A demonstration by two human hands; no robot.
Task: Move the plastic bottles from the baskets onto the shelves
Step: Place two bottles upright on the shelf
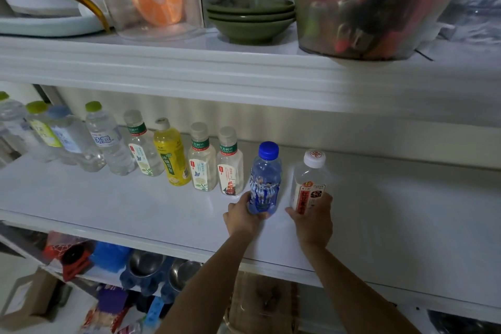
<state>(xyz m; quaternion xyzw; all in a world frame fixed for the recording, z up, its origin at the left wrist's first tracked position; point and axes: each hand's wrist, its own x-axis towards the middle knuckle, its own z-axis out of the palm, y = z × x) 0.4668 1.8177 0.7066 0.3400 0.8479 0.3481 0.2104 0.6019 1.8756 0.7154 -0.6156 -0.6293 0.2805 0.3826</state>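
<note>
On middle shelf (pixel 135 206) | blue-capped bottle (pixel 265 173), left hand (pixel 241 218) | white-capped bottle (pixel 309 179), right hand (pixel 314 221)

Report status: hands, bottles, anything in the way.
Left hand grips blue-capped bottle, right hand grips white-capped bottle. Both upright over the middle shelf, right of the shelved bottles. Nearest one close beside the blue-capped; nothing else in the way.

Bare forearms (pixel 206 287), left hand (pixel 241 218), right hand (pixel 313 221)

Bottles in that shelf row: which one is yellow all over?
The yellow bottle, mid-row, standing between two green-banded clear bottles. Every other bottle in the row is clear or blue.
</note>
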